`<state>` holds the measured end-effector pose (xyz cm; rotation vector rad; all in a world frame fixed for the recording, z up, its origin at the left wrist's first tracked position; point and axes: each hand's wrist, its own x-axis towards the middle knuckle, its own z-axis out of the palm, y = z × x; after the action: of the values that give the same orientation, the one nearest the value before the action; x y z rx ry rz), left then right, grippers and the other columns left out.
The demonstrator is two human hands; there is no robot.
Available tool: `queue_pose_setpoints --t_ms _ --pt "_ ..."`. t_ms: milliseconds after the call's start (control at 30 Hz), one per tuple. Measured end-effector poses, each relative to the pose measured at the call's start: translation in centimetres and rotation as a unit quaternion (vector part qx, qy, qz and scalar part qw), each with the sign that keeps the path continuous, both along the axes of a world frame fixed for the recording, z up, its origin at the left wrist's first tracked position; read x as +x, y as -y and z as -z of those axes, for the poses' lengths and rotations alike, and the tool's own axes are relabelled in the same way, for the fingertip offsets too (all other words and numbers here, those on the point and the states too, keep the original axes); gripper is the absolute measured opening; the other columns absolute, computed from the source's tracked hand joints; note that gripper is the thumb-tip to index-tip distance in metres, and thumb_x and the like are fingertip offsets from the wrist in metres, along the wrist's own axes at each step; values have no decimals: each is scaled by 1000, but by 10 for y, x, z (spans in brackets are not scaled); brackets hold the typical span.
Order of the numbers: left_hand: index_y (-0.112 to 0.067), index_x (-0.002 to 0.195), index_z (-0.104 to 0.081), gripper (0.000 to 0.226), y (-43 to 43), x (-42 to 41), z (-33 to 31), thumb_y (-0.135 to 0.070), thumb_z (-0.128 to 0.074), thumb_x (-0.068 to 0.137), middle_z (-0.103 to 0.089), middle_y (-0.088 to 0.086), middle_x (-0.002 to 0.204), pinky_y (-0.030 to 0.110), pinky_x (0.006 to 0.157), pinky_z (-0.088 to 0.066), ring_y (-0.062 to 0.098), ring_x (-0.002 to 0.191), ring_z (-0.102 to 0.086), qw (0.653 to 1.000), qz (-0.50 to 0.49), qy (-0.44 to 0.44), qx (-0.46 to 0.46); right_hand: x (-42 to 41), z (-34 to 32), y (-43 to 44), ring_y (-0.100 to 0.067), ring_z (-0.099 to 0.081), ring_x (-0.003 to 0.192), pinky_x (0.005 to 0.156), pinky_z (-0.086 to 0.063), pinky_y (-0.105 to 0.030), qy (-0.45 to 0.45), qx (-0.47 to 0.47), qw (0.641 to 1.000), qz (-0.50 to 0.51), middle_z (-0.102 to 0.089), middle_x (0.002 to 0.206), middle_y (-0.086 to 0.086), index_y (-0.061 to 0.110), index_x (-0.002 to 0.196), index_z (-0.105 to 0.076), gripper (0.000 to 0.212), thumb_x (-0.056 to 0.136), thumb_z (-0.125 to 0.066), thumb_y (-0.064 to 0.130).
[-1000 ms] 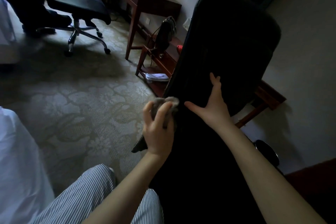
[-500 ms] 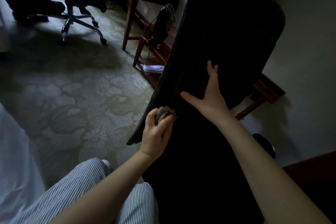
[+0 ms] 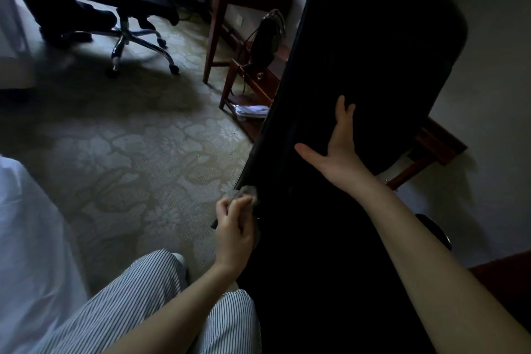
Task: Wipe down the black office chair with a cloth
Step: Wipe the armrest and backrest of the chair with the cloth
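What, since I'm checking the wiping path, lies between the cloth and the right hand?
Only bare black chair surface separates cloth and right hand, per the head view.

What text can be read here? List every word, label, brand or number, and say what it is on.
No text can be read.
The chair and the cloth show no label.
The papers on the shelf are too blurred to show any print.
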<state>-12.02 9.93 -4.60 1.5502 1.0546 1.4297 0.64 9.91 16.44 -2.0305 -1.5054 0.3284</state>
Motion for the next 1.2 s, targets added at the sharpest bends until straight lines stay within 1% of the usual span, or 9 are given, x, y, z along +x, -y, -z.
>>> queue_pose_setpoints --t_ms 100,200,367,533,667,800,1000,1100,1200 --pt "-26 107 -53 21 -3 5 -41 -25 -50 87 -43 4 112 9 85 -40 -4 96 -46 997 -23 32 65 0 -1 -2 -18 17 143 118 0 -39 5 -11 1000 6 30 152 -3 28 145 21 110 82 -69 32" --pt "-25 109 -53 22 -9 18 -69 -24 -51 87 -41 1 117 18 75 -46 13 95 -53 989 -55 -5 135 -2 -1 -3 -18 17 143 118 0 -40 18 -16 1000 15 29 153 -4 28 145 21 110 82 -69 33" --pt "-31 122 -46 34 -6 31 -57 -27 -46 88 -40 5 121 37 62 -56 33 93 -61 993 -65 -46 90 -2 -1 -2 -16 21 142 118 3 -39 10 -27 1000 5 33 151 -2 30 142 26 109 84 -67 34" --pt "-31 129 -41 43 0 27 -17 -29 -38 86 -51 18 117 32 65 -52 32 96 -62 997 -30 -70 11 0 1 -3 -15 28 139 117 6 -42 -14 -51 998 -14 42 146 1 42 127 35 104 88 -61 36" --pt "-29 129 -41 46 1 24 1 -27 -37 83 -51 22 115 38 60 -53 38 90 -62 993 -16 -119 -19 0 1 -3 -16 29 139 116 7 -43 -17 -49 999 -10 42 146 -1 37 133 35 105 89 -61 35" --pt "-22 135 -49 51 7 21 20 -9 -56 86 -49 17 116 33 66 -48 34 93 -59 985 -15 -152 -82 -4 3 -3 -19 28 139 114 9 -41 -15 -38 999 0 40 147 -5 31 138 32 104 90 -60 33" --pt "-27 132 -51 40 12 4 24 -21 -52 92 -45 8 122 27 81 -41 28 101 -57 966 -2 -151 -212 -8 6 -2 -20 25 141 117 5 -43 -5 -38 999 20 37 149 -5 29 141 30 101 91 -58 31" --pt "-25 130 -52 41 10 -3 8 -14 -53 91 -43 8 120 23 84 -39 24 100 -55 981 -12 -65 -185 -9 9 0 -20 20 142 118 2 -44 -4 -21 999 31 32 151 -5 29 143 25 100 90 -60 30" --pt "-22 130 -51 42 7 -2 -21 -8 -54 91 -41 5 118 13 82 -41 19 97 -55 997 -14 5 -81 -10 11 1 -20 16 143 118 1 -42 -3 10 999 35 26 154 -7 25 147 17 98 89 -62 27"
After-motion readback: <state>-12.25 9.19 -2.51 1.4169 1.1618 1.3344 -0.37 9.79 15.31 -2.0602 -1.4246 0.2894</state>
